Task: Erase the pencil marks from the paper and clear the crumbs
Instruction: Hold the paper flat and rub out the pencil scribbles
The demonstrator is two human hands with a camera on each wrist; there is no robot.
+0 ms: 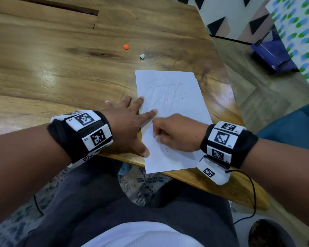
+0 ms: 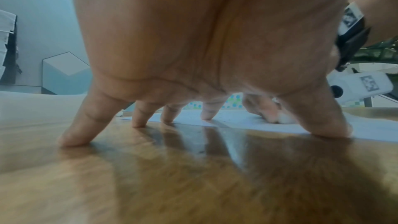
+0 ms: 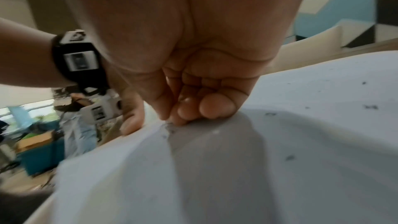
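A white sheet of paper (image 1: 182, 81) lies at the table's near right, its near end past the edge. Faint pencil scribbles (image 1: 166, 97) cover its upper half. Dark crumbs (image 3: 371, 106) speckle the paper (image 3: 301, 142), which buckles up in a ridge. My left hand (image 1: 130, 125) is spread flat, index and thumb pressing the paper's left edge, the other fingers on the wood. My right hand (image 1: 168, 134) is curled on the lower paper. It pinches a small white eraser (image 2: 284, 119), which the fingers (image 3: 216, 108) mostly hide.
A wooden table (image 1: 61, 68) stretches to the left and far side. A small orange piece (image 1: 126, 47) and a small white piece (image 1: 142, 56) lie beyond the paper. My lap is below the table's near edge (image 1: 203, 177). A purple bin (image 1: 273, 54) stands on the floor.
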